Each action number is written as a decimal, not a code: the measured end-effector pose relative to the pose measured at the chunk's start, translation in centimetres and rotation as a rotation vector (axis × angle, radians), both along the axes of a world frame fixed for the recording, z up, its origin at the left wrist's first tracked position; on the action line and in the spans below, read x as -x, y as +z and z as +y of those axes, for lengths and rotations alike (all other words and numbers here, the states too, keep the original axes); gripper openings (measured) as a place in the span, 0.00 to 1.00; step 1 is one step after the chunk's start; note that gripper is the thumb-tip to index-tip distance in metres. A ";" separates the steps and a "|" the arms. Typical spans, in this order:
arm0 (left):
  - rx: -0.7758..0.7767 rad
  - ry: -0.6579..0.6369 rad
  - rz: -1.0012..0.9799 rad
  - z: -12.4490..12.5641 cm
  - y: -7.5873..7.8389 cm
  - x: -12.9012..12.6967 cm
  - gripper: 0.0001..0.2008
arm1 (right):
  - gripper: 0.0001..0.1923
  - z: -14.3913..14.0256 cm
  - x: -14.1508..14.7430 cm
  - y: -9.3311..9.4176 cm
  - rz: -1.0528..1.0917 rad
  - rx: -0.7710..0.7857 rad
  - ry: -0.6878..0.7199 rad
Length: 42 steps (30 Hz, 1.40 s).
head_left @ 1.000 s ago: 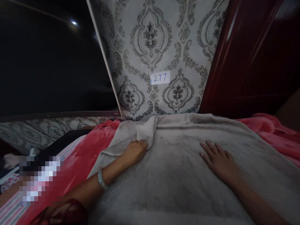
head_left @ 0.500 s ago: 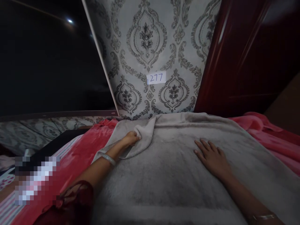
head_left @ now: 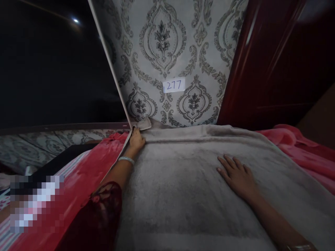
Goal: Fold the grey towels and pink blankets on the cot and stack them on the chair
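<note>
— Any writing to read here?
— Only a small white paper label [head_left: 173,85], handwritten "277" in blue, stuck on the grey damask-patterned wallpaper [head_left: 162,42].
— Nothing else?
— Nothing legible.

Grey blanket [head_left: 188,195] over pink-red bedspread [head_left: 86,174]; grey damask-patterned wallpaper [head_left: 167,45].

Towel [head_left: 188,195] lies on blanket [head_left: 86,174]; wall [head_left: 170,52] behind; cabinet [head_left: 282,62] right

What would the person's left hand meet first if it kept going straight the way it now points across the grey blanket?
Probably the patterned wall: the left hand grips the grey blanket at its far corner, pointing at the wall base beside the dark screen. Depth is unclear.
</note>
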State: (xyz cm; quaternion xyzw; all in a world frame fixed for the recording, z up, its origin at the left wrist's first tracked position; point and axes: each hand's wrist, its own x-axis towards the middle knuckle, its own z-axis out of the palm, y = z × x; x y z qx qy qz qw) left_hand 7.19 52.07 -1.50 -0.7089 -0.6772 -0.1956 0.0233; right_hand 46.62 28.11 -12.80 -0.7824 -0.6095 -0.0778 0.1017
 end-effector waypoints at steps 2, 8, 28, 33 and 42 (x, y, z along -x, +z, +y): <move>0.117 0.085 -0.023 0.7 -1.7 1.3 0.37 | 0.33 0.0 0.0 0.1 -0.001 0.006 -0.001; 0.179 0.093 -0.033 1.8 -2.2 3.5 0.32 | 0.34 -0.1 0.1 0.5 -0.004 0.028 0.000; 0.309 -0.314 0.353 -12.4 -3.4 3.3 0.33 | 0.30 -0.7 1.1 2.0 0.019 0.028 -0.010; 0.260 0.002 0.269 -12.8 -3.5 5.7 0.36 | 0.30 -1.4 -0.3 3.2 0.029 0.106 -0.016; 0.190 -0.149 0.264 -12.1 -1.7 5.1 0.26 | 0.33 -9.5 -11.9 3.0 0.101 0.161 -0.421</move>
